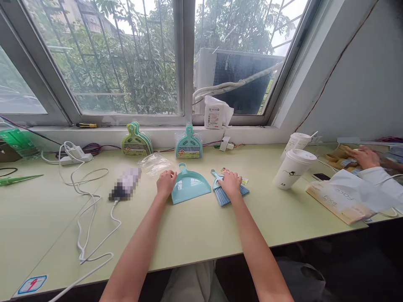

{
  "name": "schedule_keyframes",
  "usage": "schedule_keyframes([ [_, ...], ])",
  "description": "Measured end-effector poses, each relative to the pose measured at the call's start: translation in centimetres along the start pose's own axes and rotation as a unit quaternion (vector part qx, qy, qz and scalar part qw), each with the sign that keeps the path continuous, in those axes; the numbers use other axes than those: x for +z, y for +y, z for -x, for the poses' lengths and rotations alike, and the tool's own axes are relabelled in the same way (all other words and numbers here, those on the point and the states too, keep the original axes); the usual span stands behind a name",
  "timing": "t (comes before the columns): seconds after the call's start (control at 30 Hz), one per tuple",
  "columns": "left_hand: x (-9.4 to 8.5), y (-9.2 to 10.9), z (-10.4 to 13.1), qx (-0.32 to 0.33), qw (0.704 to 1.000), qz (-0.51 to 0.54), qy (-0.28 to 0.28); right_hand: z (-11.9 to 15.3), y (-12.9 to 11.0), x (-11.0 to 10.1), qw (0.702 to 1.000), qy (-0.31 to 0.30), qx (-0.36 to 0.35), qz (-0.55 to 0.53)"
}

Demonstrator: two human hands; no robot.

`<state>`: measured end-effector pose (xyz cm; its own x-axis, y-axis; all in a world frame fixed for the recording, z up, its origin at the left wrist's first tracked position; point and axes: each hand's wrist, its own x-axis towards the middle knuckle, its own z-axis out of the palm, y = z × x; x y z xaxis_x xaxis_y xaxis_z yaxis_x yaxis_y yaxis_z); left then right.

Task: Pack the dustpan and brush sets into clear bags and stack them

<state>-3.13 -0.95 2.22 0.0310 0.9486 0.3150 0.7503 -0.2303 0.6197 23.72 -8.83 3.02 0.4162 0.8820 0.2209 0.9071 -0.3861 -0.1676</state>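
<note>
A light-blue dustpan lies on the pale green table with its handle toward the window. My left hand is at its left edge, fingers curled against the rim. To the right, a small light-blue brush with blue bristles lies flat. My right hand rests over the brush with its fingers bent down onto it. A colourful label shows just beyond that hand. Clear plastic wrapping lies behind my left hand. Packed dustpan sets, one blue and some green, stand against the sill.
Two white cups and a tissue pack stand right. Another person's hand is at the far right. White cables, a power strip and a blurred-out object lie left.
</note>
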Motion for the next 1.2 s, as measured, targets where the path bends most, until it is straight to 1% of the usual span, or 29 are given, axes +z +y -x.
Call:
schedule_keyframes([
  [0.13, 0.3, -0.2, -0.1, -0.013, 0.999, 0.035, -0.026, 0.0, -0.1, -0.3, 1.0, -0.014, 0.001, -0.003],
  [0.2, 0.4, -0.4, -0.2, -0.022, 0.998, 0.047, -0.035, -0.1, 0.0, -0.5, 1.0, -0.015, 0.009, -0.025],
  [0.27, 0.3, -0.5, -0.2, -0.021, 0.998, 0.047, -0.038, -0.3, 0.0, -0.7, 0.997, 0.007, 0.024, -0.071],
  [0.33, 0.2, -0.4, -0.1, -0.023, 0.998, 0.054, -0.032, -0.5, -0.1, -0.8, 0.99, 0.05, 0.036, -0.128],
  [0.4, 0.2, 0.1, 0.2, -0.023, 0.996, 0.068, -0.042, -0.4, -0.6, -0.9, 0.981, 0.084, 0.026, -0.175],
  [0.43, 0.4, 0.6, 0.5, -0.009, 0.995, 0.075, -0.062, -0.3, -0.9, -0.8, 0.978, 0.086, 0.008, -0.188],
  [0.47, 0.7, 1.2, 0.9, 0.017, 0.992, 0.083, -0.093, -0.2, -1.4, -0.6, 0.978, 0.076, -0.017, -0.192],
  [0.53, 1.3, 2.5, 1.8, 0.099, 0.974, 0.11, -0.17, 0.3, -2.3, -0.1, 0.98, 0.035, -0.074, -0.183],
  [0.57, 1.6, 3.2, 2.2, 0.145, 0.961, 0.123, -0.199, 0.6, -2.8, 0.1, 0.98, 0.012, -0.099, -0.174],
  [0.6, 1.9, 3.7, 2.6, 0.188, 0.95, 0.129, -0.215, 0.8, -3.1, 0.3, 0.979, -0.007, -0.121, -0.166],
  [0.63, 2.0, 4.1, 2.9, 0.224, 0.943, 0.123, -0.214, 1.1, -3.4, 0.5, 0.978, -0.021, -0.137, -0.159],
  [0.67, 2.1, 4.3, 3.1, 0.25, 0.942, 0.106, -0.196, 1.2, -3.6, 0.6, 0.976, -0.029, -0.149, -0.155],
  [0.77, 1.7, 4.1, 3.0, 0.29, 0.952, 0.032, -0.098, 1.4, -3.8, 0.5, 0.974, -0.032, -0.162, -0.157],
  [0.8, 1.6, 3.8, 2.7, 0.297, 0.952, 0.018, -0.07, 1.4, -3.8, 0.5, 0.973, -0.028, -0.163, -0.162],
  [0.83, 1.5, 3.4, 2.4, 0.303, 0.952, 0.012, -0.053, 1.4, -3.8, 0.4, 0.972, -0.024, -0.165, -0.167],
  [0.87, 1.5, 3.0, 2.1, 0.304, 0.951, 0.013, -0.051, 1.4, -3.8, 0.3, 0.971, -0.02, -0.168, -0.17],
  [0.9, 1.7, 2.7, 1.9, 0.298, 0.952, 0.019, -0.061, 1.4, -3.9, 0.3, 0.97, -0.018, -0.171, -0.171],
  [1.0, 2.2, 2.1, 1.2, 0.266, 0.957, 0.039, -0.112, 1.3, -4.2, 0.2, 0.968, -0.021, -0.177, -0.176],
  [1.03, 2.3, 2.1, 1.1, 0.263, 0.957, 0.041, -0.117, 1.3, -4.2, 0.2, 0.967, -0.025, -0.175, -0.182],
  [1.1, 2.4, 2.1, 1.1, 0.283, 0.953, 0.027, -0.103, 1.2, -4.3, 0.2, 0.965, -0.034, -0.169, -0.197],
  [1.13, 2.4, 2.2, 1.1, 0.303, 0.948, 0.015, -0.095, 1.1, -4.2, 0.2, 0.964, -0.039, -0.165, -0.203],
  [1.2, 2.3, 2.4, 1.2, 0.351, 0.931, -0.017, -0.097, 1.0, -4.1, 0.2, 0.963, -0.046, -0.158, -0.212],
])
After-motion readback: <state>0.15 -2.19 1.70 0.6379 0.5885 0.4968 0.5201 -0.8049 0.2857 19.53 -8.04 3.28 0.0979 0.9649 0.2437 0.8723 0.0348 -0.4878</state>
